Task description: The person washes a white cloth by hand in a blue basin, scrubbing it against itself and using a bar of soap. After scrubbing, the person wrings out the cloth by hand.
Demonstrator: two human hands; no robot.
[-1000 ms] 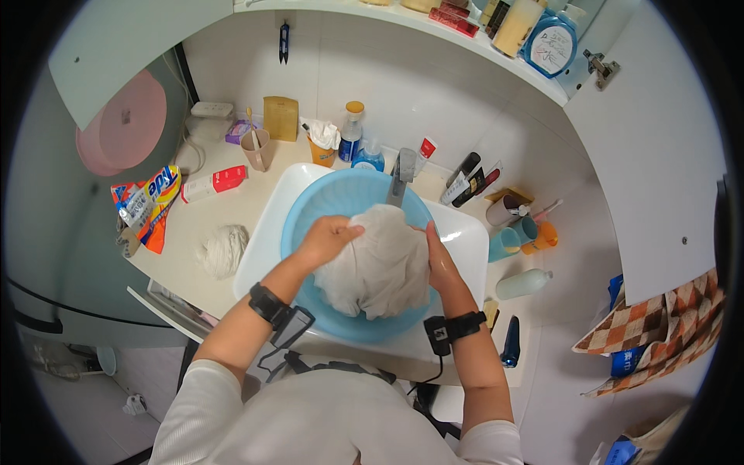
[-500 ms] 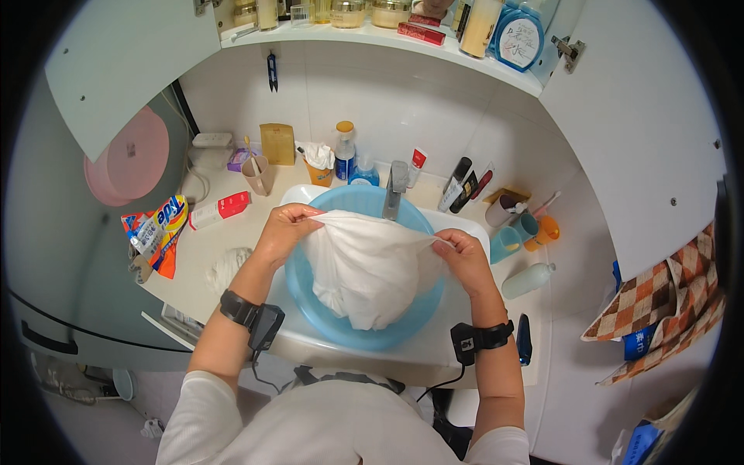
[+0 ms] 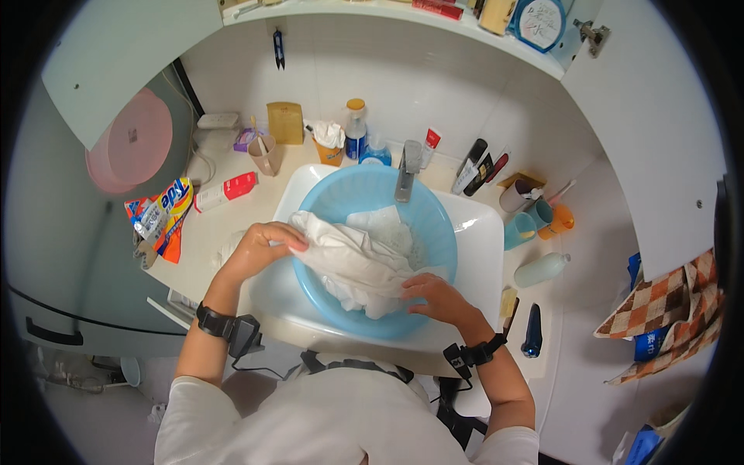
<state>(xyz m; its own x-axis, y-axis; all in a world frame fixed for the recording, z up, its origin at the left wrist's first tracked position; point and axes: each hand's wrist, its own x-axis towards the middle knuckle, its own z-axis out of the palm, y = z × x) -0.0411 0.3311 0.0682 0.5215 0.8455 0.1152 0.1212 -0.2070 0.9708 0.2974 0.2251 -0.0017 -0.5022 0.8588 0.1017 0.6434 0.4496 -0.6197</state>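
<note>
A wet white cloth (image 3: 353, 252) lies bunched and partly folded in a light blue plastic basin (image 3: 448, 232). Some of it rests in sudsy water. My left hand (image 3: 263, 248) is over the basin's left rim, thumb and fingers closed on the cloth's upper left edge. At the lower right of the bundle, my right hand (image 3: 440, 298) has its fingers apart and slightly bent, their tips touching the cloth. The basin sits in a white sink (image 3: 484, 256), below a grey faucet (image 3: 407, 170).
Left on the counter are a detergent bag (image 3: 163, 217), a red-and-white tube (image 3: 225, 191) and a beige cup (image 3: 266, 157). On the right stand coloured cups (image 3: 519, 231), a pale bottle (image 3: 541, 270) and a dark blue shaver-like object (image 3: 532, 332). Open cabinet doors (image 3: 647, 139) flank the sink.
The cloth, stretched up between both hands before, has dropped and folded into the basin. My left hand moved slightly down and left; my right hand came down and left, its pinch released.
</note>
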